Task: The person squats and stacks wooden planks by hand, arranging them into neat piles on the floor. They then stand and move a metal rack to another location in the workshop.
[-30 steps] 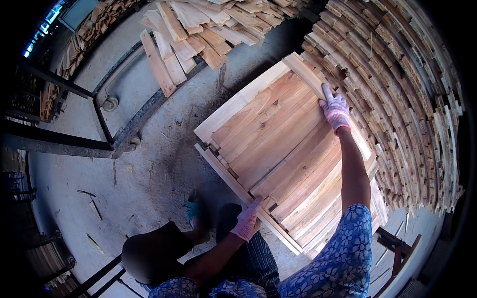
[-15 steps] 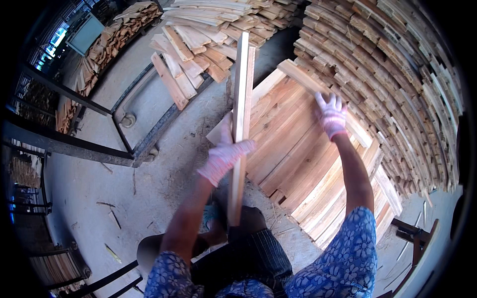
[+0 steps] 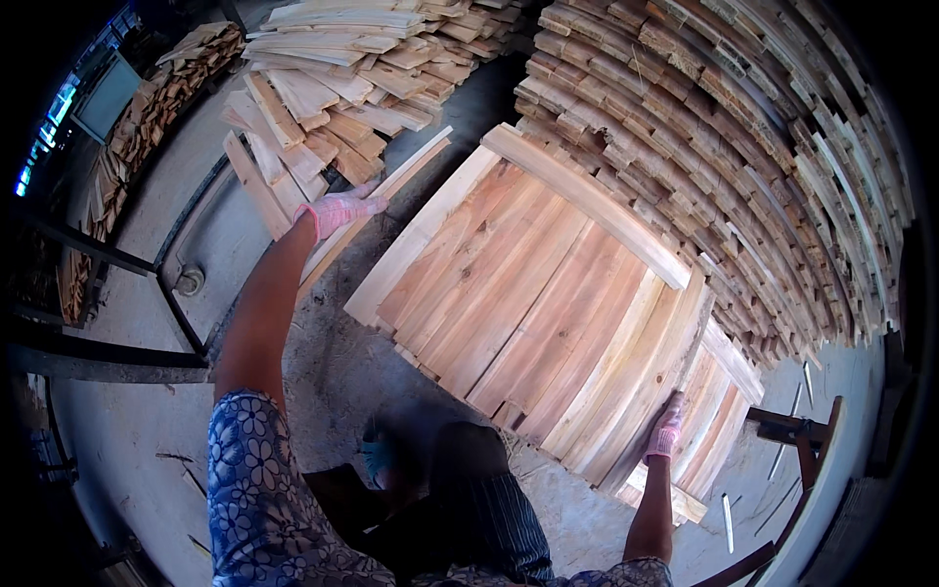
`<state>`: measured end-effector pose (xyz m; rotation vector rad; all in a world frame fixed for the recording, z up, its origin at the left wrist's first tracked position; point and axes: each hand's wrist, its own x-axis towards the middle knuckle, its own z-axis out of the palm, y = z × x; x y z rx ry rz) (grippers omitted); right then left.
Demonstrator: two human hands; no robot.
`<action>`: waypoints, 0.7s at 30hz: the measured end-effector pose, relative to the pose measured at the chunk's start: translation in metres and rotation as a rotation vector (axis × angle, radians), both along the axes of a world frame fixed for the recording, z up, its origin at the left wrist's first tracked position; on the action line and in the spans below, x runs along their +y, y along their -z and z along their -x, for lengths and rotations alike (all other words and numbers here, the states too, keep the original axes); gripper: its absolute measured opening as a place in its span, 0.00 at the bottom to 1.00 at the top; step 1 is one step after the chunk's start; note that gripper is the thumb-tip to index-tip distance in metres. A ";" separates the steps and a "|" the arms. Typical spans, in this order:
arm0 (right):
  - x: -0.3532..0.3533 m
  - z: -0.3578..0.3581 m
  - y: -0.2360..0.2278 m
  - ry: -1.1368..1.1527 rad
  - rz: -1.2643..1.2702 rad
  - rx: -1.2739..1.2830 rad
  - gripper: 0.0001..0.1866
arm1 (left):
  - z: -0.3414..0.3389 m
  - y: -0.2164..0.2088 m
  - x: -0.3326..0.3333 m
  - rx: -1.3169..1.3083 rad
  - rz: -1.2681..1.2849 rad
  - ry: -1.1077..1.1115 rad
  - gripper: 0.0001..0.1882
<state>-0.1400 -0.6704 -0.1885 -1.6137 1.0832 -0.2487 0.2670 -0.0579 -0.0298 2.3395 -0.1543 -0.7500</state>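
At the left, my gloved left hand [image 3: 337, 210] is closed around a narrow wooden strip [image 3: 416, 166], which slants away beside the layered stack. My gloved right hand [image 3: 666, 428] grips the near end of a long wooden board [image 3: 650, 416] at the right side of that stack; some of its fingers are hidden. Boards lie side by side in the stack's top layer [image 3: 528, 293]. A pale crosspiece [image 3: 587, 201] rests over their far ends, and another pale strip [image 3: 416, 235] runs along the left edge.
Beyond the stack rises a tall curved wall of piled boards [image 3: 685, 127]. Loose planks [image 3: 323, 88] are heaped at the far left, next to a dark metal frame [image 3: 181, 303]. A brown stand [image 3: 807, 450] is at the right, with thin sticks on the concrete floor [image 3: 127, 440].
My left hand has moved left and away, tilting the strip from near upright to a slant. My right hand has left the far crosspiece and come nearer, onto a board's near end.
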 end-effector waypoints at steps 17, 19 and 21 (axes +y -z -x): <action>-0.013 0.015 -0.008 0.009 0.179 0.168 0.43 | -0.056 0.039 -0.030 -0.014 0.236 0.077 0.55; 0.020 0.001 -0.022 0.092 -0.018 0.076 0.44 | -0.045 0.027 -0.021 0.018 -0.008 0.166 0.54; 0.033 -0.016 -0.030 0.010 0.136 0.135 0.43 | -0.041 0.076 -0.045 0.051 -0.029 0.146 0.49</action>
